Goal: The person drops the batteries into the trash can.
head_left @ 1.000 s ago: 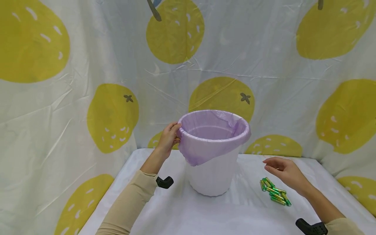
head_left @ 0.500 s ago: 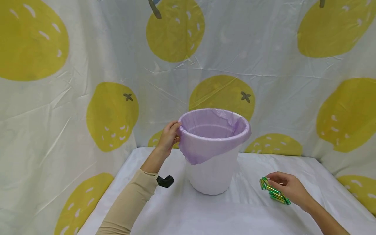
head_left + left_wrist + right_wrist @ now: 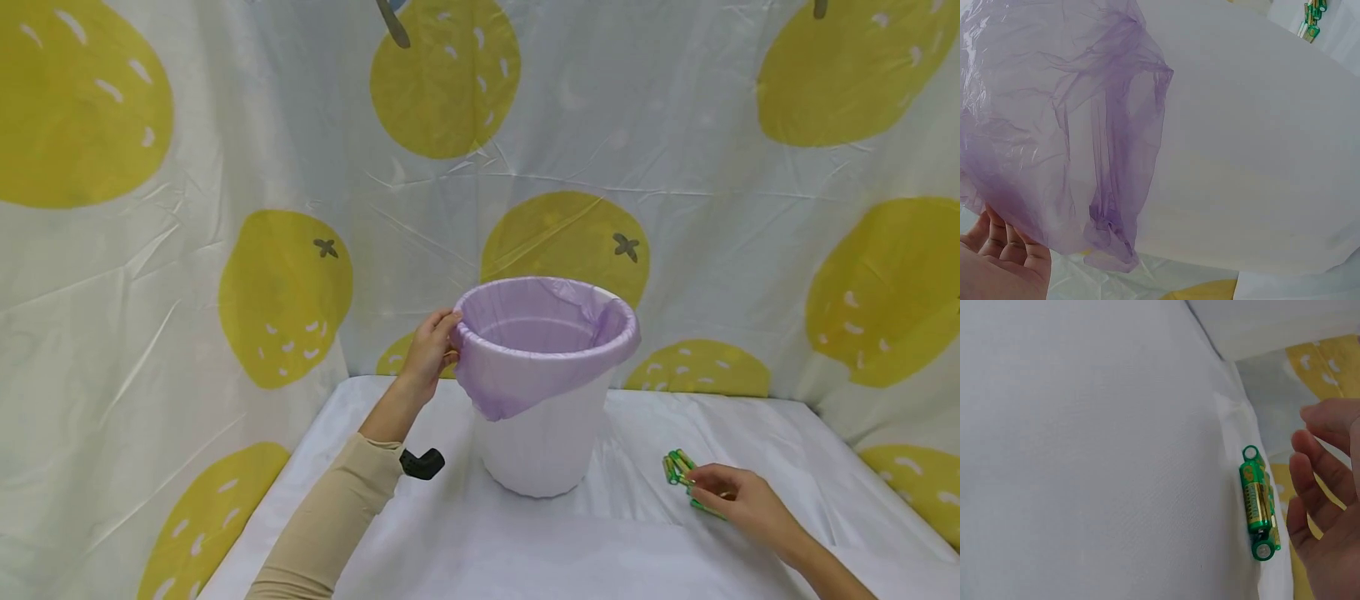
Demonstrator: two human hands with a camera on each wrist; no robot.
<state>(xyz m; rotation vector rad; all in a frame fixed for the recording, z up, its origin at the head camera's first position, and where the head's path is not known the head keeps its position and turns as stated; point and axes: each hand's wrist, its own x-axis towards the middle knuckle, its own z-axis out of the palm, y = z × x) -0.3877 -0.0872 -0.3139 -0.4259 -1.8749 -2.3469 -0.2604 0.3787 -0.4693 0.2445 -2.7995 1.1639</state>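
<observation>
A white trash bin (image 3: 542, 450) stands upright, a purple trash bag (image 3: 517, 383) lining it and folded over its rim. My left hand (image 3: 429, 354) grips the rim at the left side; in the left wrist view its fingers (image 3: 1013, 240) curl by the bag's overhang, the thumb out of sight. Several green and gold batteries (image 3: 681, 463) lie in a loose pile right of the bin. My right hand (image 3: 742, 500) hovers at the pile and partly covers it. In the right wrist view, the fingers are loosely bent beside the batteries (image 3: 1257, 500), with nothing seen between them.
A white cloth (image 3: 585, 558) covers the table. A curtain (image 3: 420, 233) with yellow fruit prints hangs behind and on both sides. A black wrist mount (image 3: 422, 463) sits at my left sleeve.
My right hand has come down from above the batteries to the pile, then shifted slightly toward me, hiding part of it. The left hand and the bin stay in place.
</observation>
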